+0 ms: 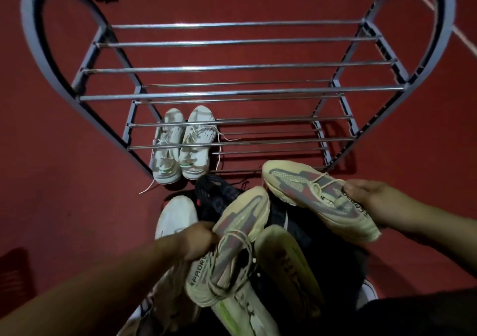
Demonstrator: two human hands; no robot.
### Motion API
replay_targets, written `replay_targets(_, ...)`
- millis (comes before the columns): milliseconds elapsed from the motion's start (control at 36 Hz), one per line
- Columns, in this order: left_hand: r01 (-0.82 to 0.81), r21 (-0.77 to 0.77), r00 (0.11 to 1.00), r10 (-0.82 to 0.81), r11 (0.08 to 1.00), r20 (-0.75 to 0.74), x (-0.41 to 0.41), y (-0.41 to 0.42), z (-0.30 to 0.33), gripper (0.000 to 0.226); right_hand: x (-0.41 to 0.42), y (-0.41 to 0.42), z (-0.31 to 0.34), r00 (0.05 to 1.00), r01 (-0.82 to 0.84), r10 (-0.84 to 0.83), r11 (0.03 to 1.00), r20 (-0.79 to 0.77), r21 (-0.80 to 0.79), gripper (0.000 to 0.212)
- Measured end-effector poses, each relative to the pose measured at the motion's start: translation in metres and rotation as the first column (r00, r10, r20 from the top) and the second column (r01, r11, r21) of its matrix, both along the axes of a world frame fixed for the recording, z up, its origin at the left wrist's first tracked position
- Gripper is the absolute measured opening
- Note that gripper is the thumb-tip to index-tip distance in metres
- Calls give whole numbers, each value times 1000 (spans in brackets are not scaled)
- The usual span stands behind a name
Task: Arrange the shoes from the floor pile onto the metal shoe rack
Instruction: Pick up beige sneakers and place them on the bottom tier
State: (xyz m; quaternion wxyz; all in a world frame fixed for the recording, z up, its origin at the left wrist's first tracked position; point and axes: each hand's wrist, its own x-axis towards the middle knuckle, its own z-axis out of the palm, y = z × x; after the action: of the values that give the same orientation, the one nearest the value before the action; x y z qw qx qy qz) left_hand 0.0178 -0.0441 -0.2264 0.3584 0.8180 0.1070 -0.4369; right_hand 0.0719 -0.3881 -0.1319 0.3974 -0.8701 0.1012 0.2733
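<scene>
A metal shoe rack (240, 93) with chrome bars stands against the red wall. A pair of white sneakers (180, 144) sits on its lowest tier at the left. My left hand (193, 240) grips a cream and grey-red sneaker (232, 245) by its side, above the floor pile. My right hand (371, 201) holds the matching cream sneaker (317, 199) by its heel, toe pointing toward the rack's lower right. The pile (258, 271) below holds a white shoe (175, 217), black shoes (216, 193) and a yellow-green shoe (286, 263).
The rack's upper tiers and the right part of the lowest tier hold no shoes. Loose white laces trail from the white pair onto the red floor (64, 193). A dark garment edge (426, 312) shows at bottom right.
</scene>
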Motion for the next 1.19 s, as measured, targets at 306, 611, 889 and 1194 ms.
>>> replay_targets(306,-547,-186,810,573,816,128,40,3,17,17,9,23,-29,990,135,-138,977,6,167,27)
replay_targets(611,-641,-344,686,713,686,145,146,-64,-27,31,78,77,-117,881,453,-472,848,5,275,41)
replay_targets(889,-628,-162,638,623,761,453,209,-33,-78,38,145,117,-162,922,386,-387,909,-27,160,37)
replay_targets(1194,22,545,760,-368,838,536,139,-39,-86,71,147,131,-198,971,227,-209,956,114,-186,39)
